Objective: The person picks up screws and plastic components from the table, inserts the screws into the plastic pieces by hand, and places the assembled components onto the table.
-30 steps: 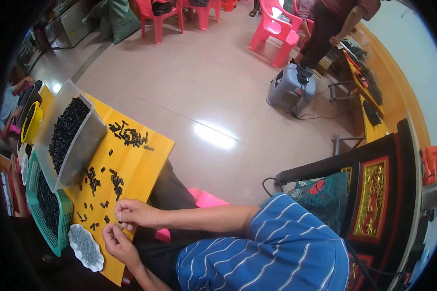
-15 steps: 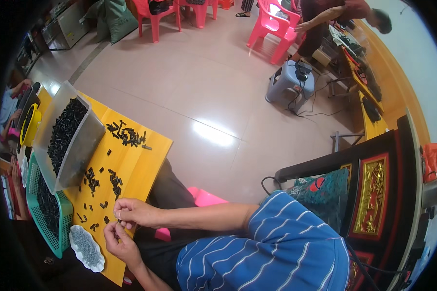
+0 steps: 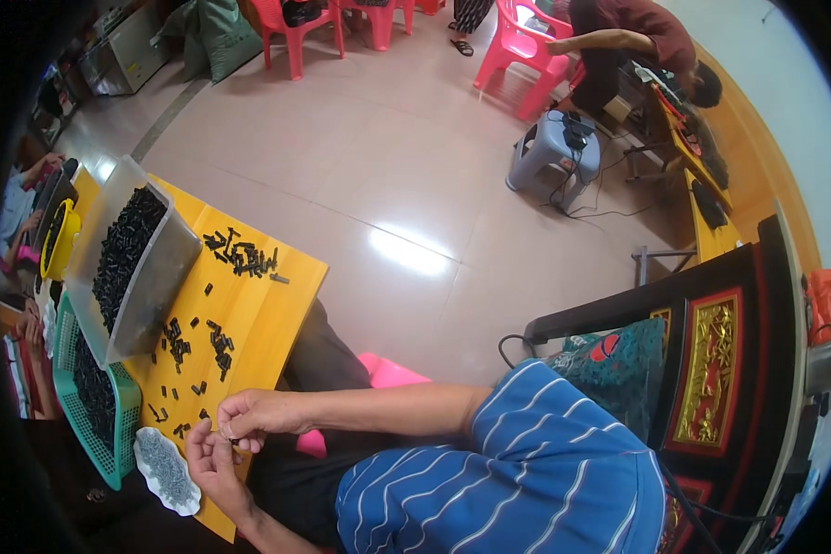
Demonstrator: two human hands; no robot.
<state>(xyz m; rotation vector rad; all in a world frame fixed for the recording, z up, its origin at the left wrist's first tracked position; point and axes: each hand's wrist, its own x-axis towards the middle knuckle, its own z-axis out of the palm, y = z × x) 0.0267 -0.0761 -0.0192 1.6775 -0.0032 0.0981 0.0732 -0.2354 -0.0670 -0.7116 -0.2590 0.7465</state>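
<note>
My right hand [image 3: 260,413] and my left hand [image 3: 216,469] meet over the near edge of the yellow wooden table [image 3: 282,319]. Their fingertips are pinched close together. A tiny dark piece [image 3: 234,441] shows between them, mostly hidden by the fingers. Beside my left hand lies a white scalloped dish [image 3: 192,499] full of small silvery pieces. Small black cylindrical parts [image 3: 220,351] are scattered over the tabletop just beyond my hands, with another pile [image 3: 243,254] by the far edge.
A translucent bin [image 3: 169,263] of black parts stands on the table. Next to it are a green basket [image 3: 127,406] and a yellow bowl [image 3: 68,242]. Across the floor are a grey stool [image 3: 537,166] with cables, pink chairs [image 3: 526,46] and a bending person [image 3: 632,32].
My left fingers have shifted slightly left and spread a little, while my right hand has barely moved. The person at the far right has bent lower over the side table.
</note>
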